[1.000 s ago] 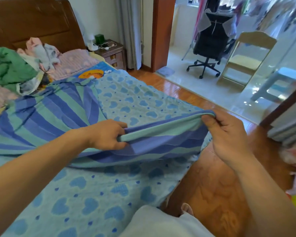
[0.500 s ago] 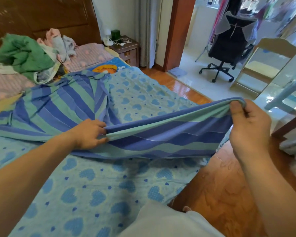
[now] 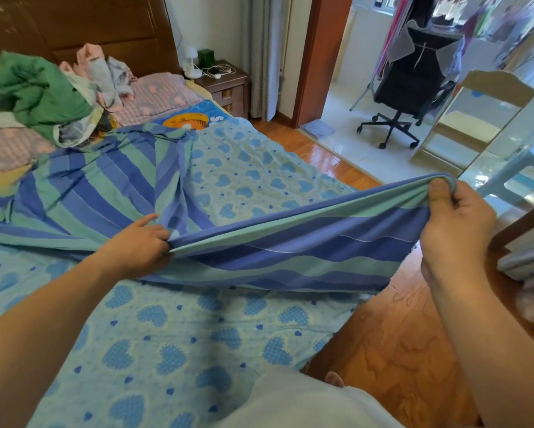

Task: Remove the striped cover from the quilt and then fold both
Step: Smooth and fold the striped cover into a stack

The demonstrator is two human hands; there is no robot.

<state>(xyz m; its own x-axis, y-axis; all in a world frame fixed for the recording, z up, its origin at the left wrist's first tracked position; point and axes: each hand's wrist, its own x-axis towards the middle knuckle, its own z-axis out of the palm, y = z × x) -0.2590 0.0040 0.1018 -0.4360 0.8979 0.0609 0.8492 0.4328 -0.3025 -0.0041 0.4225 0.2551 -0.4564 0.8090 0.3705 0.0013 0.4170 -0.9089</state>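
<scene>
We judge the striped cover [image 3: 111,186] mostly off: it lies bunched over the heart-print quilt [image 3: 173,341] spread on the bed [image 3: 167,94], its near edge lifted and stretched between our hands. Our left hand [image 3: 142,242] pinches that edge low over the quilt; our right hand [image 3: 454,223] grips the raised corner beyond the bedside. Folding both seems still ahead. We count 1 cover, 1 quilt, 2 hands, 1 clothes heap [image 3: 37,94].
</scene>
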